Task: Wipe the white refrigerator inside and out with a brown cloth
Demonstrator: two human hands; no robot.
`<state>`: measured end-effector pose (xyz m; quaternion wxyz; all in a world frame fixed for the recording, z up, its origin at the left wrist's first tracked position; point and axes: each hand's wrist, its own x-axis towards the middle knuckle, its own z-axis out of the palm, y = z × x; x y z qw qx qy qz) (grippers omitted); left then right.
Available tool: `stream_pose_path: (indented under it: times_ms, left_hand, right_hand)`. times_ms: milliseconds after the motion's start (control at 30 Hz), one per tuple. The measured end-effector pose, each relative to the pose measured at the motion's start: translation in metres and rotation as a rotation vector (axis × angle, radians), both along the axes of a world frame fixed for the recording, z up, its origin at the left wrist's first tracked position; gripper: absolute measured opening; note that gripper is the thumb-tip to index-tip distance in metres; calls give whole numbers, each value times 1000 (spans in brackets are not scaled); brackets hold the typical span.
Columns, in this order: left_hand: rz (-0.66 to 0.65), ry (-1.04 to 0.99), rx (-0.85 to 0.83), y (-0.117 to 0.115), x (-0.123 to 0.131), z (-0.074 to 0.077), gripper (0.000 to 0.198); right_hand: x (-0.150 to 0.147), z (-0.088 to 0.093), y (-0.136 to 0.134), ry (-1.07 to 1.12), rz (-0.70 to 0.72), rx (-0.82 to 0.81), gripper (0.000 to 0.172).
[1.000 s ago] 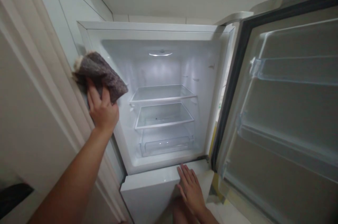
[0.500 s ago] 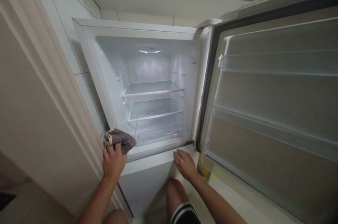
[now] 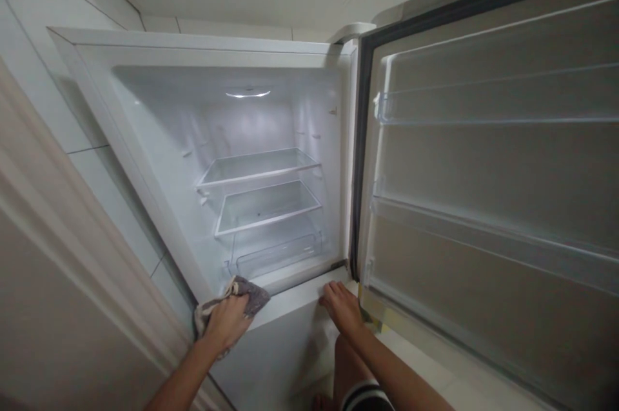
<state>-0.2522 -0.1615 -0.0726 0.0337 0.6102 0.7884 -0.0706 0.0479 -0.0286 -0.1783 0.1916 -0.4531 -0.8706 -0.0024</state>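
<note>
At the lower left corner of the fridge's opening, my left hand (image 3: 228, 322) presses a crumpled grey-brown cloth (image 3: 256, 296) with a pale edge against the frame. Its fingers are closed on the cloth, which bunches out on both sides. My right hand (image 3: 341, 304) rests on the top edge of the lower white door (image 3: 290, 340), near the hinge side, fingers lightly bent and holding nothing. Behind both hands stands the fridge compartment (image 3: 167, 140), lit from within. Inside are two glass shelves (image 3: 261, 167) and a clear drawer (image 3: 280, 256) at the bottom.
The fridge door (image 3: 483, 172) stands swung wide on the right, with clear racks (image 3: 493, 233) on its inner side. A tiled wall (image 3: 116, 185) and a pale door frame (image 3: 58, 185) run close along the left. My knee is below my right arm.
My left hand has moved the cloth down and right along the lower corner of the frame. My right hand stays on the lower door's edge. The view has shifted, bringing the fridge nearer.
</note>
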Motion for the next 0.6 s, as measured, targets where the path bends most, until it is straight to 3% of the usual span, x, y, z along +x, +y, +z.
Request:
stream_pose_path:
  times_ms: [100,233,333,467,600]
  left_hand:
    - [-111,-62,6,40,51,-12,34]
    - [-279,-136,53,104,133,-27,41]
    - [-383,-186,59,129,164,-26,41]
    - [-402,-203,36,119,149,-22,39]
    - [-277,-133,-1,72,96,-21,53]
  right_hand:
    - [-1,-18,2,83,18,39,11]
    - [3,-48,10,221,59,74,31]
    - [10,-58,15,241,53,7,45]
    - [14,-50,15,217,25,-104,39]
    - [14,-39,15,235,45,-118,30]
